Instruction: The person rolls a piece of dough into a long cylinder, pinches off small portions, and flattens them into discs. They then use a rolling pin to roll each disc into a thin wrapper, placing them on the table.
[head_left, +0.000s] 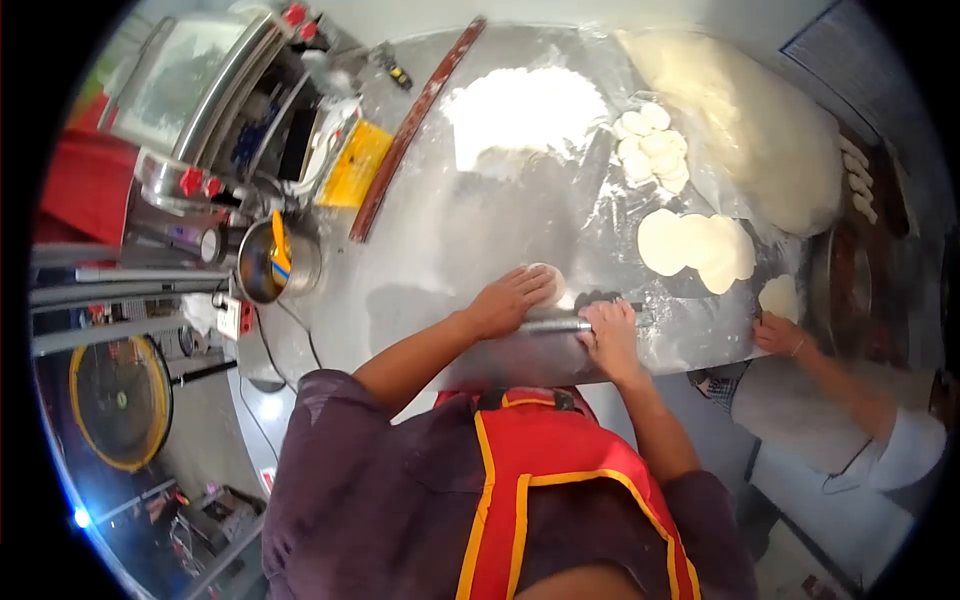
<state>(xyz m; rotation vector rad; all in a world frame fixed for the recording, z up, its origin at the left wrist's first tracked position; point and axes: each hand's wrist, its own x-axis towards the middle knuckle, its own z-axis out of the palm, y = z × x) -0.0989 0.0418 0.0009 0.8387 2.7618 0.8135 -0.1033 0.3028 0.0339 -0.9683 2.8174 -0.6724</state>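
My left hand (513,301) lies on the steel table with its fingers stretched out over a small round piece of dough (549,284). Part of that dough is hidden under the fingers. My right hand (611,335) is closed on a rolling pin (555,326), which lies sideways near the table's front edge, just below the dough. Several flat rounds of rolled dough (725,252) overlap to the right of my hands. Farther back sits a cluster of small dough pieces (655,150).
White flour (525,110) is heaped at the back. A large dough mass (740,120) fills the back right. At right, a co-worker's hand (778,335) touches a dough round (779,296). Leftward are a long brown stick (420,125), a yellow scraper (358,164) and a metal pot (262,270).
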